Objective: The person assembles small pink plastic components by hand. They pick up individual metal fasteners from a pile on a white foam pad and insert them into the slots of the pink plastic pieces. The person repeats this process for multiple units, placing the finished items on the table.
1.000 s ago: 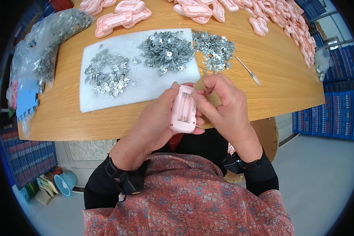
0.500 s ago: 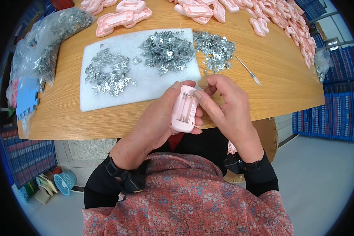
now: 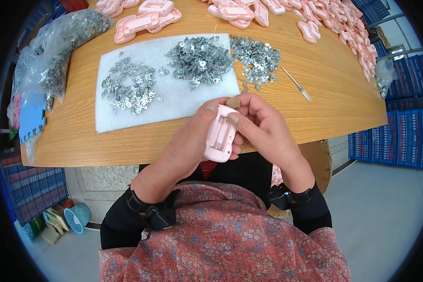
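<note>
My left hand (image 3: pixel 185 142) is closed round a pink plastic casing (image 3: pixel 219 134) with a long battery compartment facing up. Metal spring contacts show at both ends of the compartment. The left thumb lies along the casing's upper left edge, and fingertips show from under its right side. My right hand (image 3: pixel 267 129) is closed at the upper right corner, its thumb pressed on the compartment's upper end. A tan wrap (image 3: pixel 232 102) covers its forefinger at the casing's top. Whether a small part sits under the right thumb is hidden.
Beyond my hands a white foam sheet (image 3: pixel 174 105) carries a loose left heap (image 3: pixel 129 87) and a denser heap (image 3: pixel 199 61) of small metal contacts. Another heap (image 3: pixel 258 61) lies on the wood beside a thin screwdriver (image 3: pixel 297 84). Pink casings (image 3: pixel 333 23) fill the far right; a bag of metal parts (image 3: pixel 61 51) stands left.
My right hand has moved slightly left and in over the casing, its thumb now further onto the compartment's upper end. The casing has shifted slightly toward me.
</note>
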The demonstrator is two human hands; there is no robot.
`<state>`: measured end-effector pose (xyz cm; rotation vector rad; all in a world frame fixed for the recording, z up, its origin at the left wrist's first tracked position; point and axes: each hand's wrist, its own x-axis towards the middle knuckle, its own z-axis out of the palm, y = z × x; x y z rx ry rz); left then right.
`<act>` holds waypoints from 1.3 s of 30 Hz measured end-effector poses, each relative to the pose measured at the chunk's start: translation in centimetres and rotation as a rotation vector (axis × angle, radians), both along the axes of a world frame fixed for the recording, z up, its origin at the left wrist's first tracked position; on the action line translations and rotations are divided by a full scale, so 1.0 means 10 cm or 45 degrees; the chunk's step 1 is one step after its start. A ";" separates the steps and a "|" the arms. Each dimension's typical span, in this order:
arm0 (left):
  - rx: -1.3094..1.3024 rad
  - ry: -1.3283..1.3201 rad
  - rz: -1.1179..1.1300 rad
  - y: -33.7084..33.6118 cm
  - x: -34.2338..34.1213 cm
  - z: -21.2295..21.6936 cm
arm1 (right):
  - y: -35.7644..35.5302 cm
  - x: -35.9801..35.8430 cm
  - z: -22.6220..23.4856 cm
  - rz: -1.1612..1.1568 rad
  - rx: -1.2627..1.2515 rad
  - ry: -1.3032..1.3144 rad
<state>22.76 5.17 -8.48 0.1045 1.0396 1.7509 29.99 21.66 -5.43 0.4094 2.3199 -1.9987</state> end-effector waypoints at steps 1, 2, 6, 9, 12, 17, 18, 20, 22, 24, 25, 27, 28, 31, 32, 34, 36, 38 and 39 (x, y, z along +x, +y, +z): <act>-0.033 0.112 0.038 0.01 0.00 -0.02 | 0.04 0.00 -0.04 -0.007 -0.206 -0.023; -0.065 0.224 0.076 0.03 0.00 -0.06 | 0.08 0.00 -0.06 -0.014 -0.412 -0.046; -0.139 0.384 -0.019 -0.05 -0.05 0.01 | 0.16 0.00 -0.09 0.028 -0.380 -0.081; -0.157 0.770 -0.089 -0.09 -0.08 0.05 | 0.14 0.03 -0.04 0.039 -0.362 -0.061; -0.342 1.201 -0.301 -0.09 -0.15 0.20 | 0.14 0.06 -0.04 0.048 -0.316 -0.011; -0.209 0.889 -0.133 -0.06 -0.10 -0.04 | 0.03 0.08 0.09 -0.127 -0.363 0.137; -0.152 0.642 -0.087 -0.04 -0.10 -0.07 | 0.01 0.09 0.07 -0.166 -0.283 0.217; 0.020 0.147 -0.009 -0.04 -0.10 0.01 | -0.02 0.11 0.01 -0.246 -0.123 0.374; 0.155 -0.226 0.037 -0.06 -0.10 0.06 | -0.03 0.13 -0.07 -0.210 0.024 0.442; 0.306 -0.363 0.039 -0.07 -0.11 0.00 | -0.07 0.16 -0.15 -0.172 0.129 0.493; 0.382 -0.433 0.041 -0.08 -0.12 -0.03 | -0.11 0.15 -0.15 -0.183 0.096 0.521; 0.437 -0.454 0.001 -0.08 -0.14 -0.04 | -0.20 0.12 -0.16 -0.200 0.032 0.573; 0.466 -0.465 -0.018 -0.08 -0.15 -0.05 | -0.21 0.11 -0.14 -0.187 0.101 0.588; 0.442 -0.465 -0.002 -0.07 -0.14 -0.08 | -0.21 0.12 -0.11 -0.144 0.261 0.575; 0.457 -0.486 -0.002 -0.07 -0.13 -0.09 | -0.21 0.12 -0.11 -0.142 0.271 0.577; 0.486 -0.526 0.005 -0.07 -0.12 -0.09 | -0.22 0.14 -0.11 -0.132 0.286 0.580; 0.485 -0.557 0.023 -0.07 -0.10 -0.11 | -0.23 0.14 -0.11 -0.146 0.288 0.578; 0.467 -0.556 0.030 -0.07 -0.10 -0.12 | -0.25 0.16 -0.13 -0.150 0.280 0.549; 0.449 -0.541 0.026 -0.06 -0.10 -0.10 | -0.26 0.18 -0.17 -0.149 0.270 0.519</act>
